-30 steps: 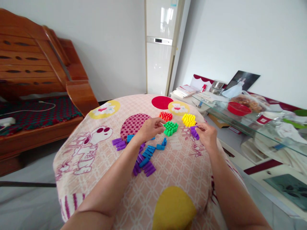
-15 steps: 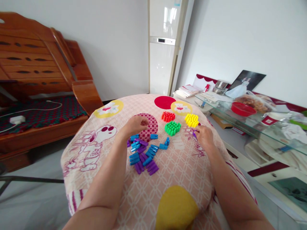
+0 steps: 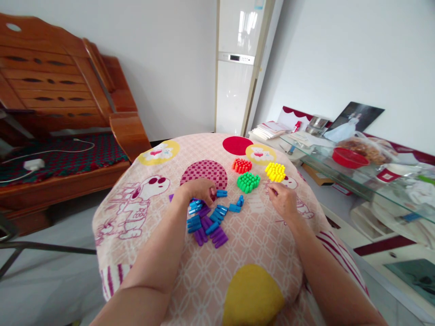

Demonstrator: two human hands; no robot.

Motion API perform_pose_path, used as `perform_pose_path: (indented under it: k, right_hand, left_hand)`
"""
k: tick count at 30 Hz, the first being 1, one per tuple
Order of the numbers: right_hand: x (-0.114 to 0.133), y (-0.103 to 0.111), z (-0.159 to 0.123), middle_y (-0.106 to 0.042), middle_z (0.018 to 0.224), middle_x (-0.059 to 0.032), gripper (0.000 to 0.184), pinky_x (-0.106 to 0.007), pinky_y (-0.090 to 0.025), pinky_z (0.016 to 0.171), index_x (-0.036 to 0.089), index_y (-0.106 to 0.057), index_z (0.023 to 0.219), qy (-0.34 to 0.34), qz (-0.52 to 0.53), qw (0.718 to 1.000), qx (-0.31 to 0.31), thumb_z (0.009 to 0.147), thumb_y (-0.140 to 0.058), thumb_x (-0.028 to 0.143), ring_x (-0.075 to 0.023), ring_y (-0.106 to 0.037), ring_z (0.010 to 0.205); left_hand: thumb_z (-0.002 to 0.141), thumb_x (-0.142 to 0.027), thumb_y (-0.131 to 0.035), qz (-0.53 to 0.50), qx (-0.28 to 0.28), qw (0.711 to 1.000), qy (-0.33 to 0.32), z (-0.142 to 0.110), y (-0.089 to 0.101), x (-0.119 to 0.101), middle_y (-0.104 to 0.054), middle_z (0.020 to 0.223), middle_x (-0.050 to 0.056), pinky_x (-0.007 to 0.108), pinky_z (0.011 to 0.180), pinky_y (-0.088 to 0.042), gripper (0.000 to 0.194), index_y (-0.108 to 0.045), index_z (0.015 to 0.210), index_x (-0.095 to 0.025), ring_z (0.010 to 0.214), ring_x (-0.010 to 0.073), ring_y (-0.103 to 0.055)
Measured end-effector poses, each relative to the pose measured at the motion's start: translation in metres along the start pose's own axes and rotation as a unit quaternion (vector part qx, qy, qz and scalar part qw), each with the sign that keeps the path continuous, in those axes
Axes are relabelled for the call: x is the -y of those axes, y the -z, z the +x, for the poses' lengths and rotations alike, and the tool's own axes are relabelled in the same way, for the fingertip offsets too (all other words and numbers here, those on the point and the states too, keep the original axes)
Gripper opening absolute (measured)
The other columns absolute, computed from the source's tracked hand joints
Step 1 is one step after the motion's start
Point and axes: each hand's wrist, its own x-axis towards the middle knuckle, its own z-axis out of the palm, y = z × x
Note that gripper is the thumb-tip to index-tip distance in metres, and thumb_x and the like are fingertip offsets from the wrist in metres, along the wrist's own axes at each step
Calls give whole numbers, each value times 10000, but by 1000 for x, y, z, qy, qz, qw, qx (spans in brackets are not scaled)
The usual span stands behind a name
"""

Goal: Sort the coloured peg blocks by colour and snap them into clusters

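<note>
My left hand (image 3: 203,192) bends over the far edge of a loose pile of blue pegs (image 3: 194,223) and purple pegs (image 3: 219,236), its fingers drawn together. What its fingertips grip, if anything, is hidden. My right hand (image 3: 282,198) is closed in a pinch just above the cloth on the right, and I cannot make out what is in it. Just beyond it stands a cluster of upright yellow pegs (image 3: 275,172). Green pegs (image 3: 248,182) and red pegs (image 3: 242,165) stand in two more clusters to its left.
A patterned cloth (image 3: 258,242) covers the round table. At right is a glass shelf (image 3: 335,179) with a red bowl (image 3: 350,157), papers (image 3: 270,130) and a photo (image 3: 355,120). A wooden bench (image 3: 57,97) stands at left, a tall white cabinet unit (image 3: 234,95) behind.
My left hand has moved right and down onto the pile. My right hand has shifted slightly; the purple peg seen in its fingers earlier is out of sight now. The view has turned slightly left.
</note>
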Motion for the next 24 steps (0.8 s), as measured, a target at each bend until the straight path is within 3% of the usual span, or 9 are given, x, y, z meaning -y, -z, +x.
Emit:
perform_pose_path:
  k: [5,9,13,18,22,24]
  right_hand:
    - [7,-2,-1,-733,783,-76,201,-268,-451,701,193,-679,745,15,35,999,0,884,-534,197,-183,-658,749]
    - [16,0,-1,-732,764,-71,191,-273,-465,685,196,-687,744,24,88,996,1,867,-541,189,-183,-663,724]
    - [31,1,-2,-728,740,-57,169,-274,-483,646,191,-701,774,10,175,984,26,872,-568,230,-176,-665,674]
    - [58,-2,-6,-745,808,-50,165,-274,-537,639,197,-709,955,-39,306,949,72,859,-641,312,-176,-687,695]
    - [74,-6,-10,-741,818,-36,364,-277,-580,640,222,-655,1148,-53,384,917,94,824,-712,377,-173,-704,704]
    - [77,-8,-12,-745,888,-48,474,-283,-597,646,229,-613,1252,-30,384,919,84,822,-733,389,-175,-714,728]
  left_hand:
    - [577,-228,-752,24,5,1000,-3,4,-3,1,-726,779,3,232,620,-407,225,-731,800,-202,731,181,-624]
    - [697,-345,-668,-38,-56,996,-51,5,2,10,-721,797,13,232,642,-411,244,-741,865,-184,752,174,-621]
    - [789,-437,-582,-111,-129,984,-55,3,8,10,-644,675,10,234,587,-406,308,-703,785,-154,639,145,-567]
    - [817,-494,-596,-313,-165,932,-76,-1,7,-14,-569,668,-23,214,554,-442,341,-666,852,-163,574,100,-507]
    - [767,-522,-670,-422,-142,890,-94,6,-5,-38,-529,668,-29,215,568,-483,378,-649,845,-152,581,90,-498]
    - [741,-519,-705,-449,-129,879,-99,11,-13,-49,-527,673,-30,217,574,-494,386,-642,837,-151,586,88,-504]
